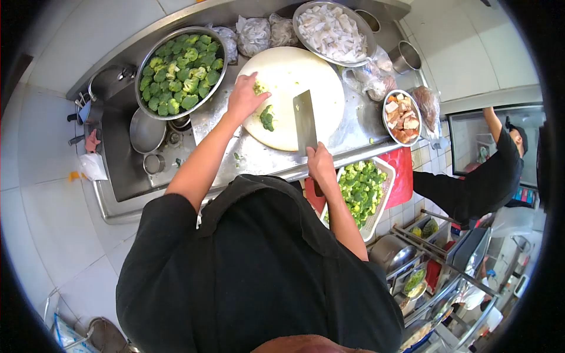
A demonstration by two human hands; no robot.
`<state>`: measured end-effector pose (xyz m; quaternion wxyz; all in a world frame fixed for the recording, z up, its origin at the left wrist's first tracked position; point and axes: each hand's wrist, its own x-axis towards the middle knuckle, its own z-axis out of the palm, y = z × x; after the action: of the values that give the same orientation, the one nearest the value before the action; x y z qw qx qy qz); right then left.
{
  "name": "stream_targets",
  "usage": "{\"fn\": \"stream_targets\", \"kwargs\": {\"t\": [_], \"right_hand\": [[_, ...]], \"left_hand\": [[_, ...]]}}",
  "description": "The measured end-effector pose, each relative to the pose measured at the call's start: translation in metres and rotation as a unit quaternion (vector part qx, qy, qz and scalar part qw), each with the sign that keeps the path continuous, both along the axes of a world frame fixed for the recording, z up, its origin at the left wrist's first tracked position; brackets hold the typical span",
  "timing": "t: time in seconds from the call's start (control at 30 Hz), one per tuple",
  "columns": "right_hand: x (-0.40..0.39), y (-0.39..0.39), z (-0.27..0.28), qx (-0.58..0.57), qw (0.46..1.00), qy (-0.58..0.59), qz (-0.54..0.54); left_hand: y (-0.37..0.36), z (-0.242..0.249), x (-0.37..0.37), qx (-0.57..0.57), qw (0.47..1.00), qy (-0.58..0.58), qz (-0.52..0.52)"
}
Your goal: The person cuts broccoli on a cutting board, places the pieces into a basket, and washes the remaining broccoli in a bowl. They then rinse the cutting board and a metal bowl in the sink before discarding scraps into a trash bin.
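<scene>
On the round, pale cutting board [326, 88], my left hand [244, 99] rests near the left edge, its thumb and fingers curved around a small broccoli piece [259, 87]. Just below it lies a darker green broccoli floret [267, 118]. My right hand [321, 162] grips the handle of a cleaver [305, 120], whose wide blade lies over the right half of the board and points away from me. A few green crumbs stick to the board and blade. Left of the board stands a large metal bowl [141, 88] heaped with broccoli florets.
A metal bowl of pale sliced pieces [332, 32] stands behind the board, beside plastic bags [253, 35]. A bowl of meat chunks [402, 119] sits at the right. Below the counter edge is a white basket [385, 182] of cut broccoli. Another person [494, 170] stands at a glass-fronted fridge.
</scene>
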<state>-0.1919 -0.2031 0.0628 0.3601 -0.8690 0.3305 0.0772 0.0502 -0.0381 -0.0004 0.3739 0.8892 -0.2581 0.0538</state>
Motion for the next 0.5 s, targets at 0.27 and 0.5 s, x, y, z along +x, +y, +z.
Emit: {"fn": "stream_targets", "kwargs": {"t": [0.27, 0.5], "right_hand": [[-0.01, -0.002, 0.014, 0.155, 0.985, -0.001, -0.073], [-0.024, -0.025, -0.06, 0.155, 0.984, -0.085, -0.036]], "left_hand": [[-0.022, 0.031, -0.043, 0.118, 0.985, 0.095, -0.08], [-0.014, -0.011, -0.088, 0.004, 0.984, -0.111, -0.137]]}}
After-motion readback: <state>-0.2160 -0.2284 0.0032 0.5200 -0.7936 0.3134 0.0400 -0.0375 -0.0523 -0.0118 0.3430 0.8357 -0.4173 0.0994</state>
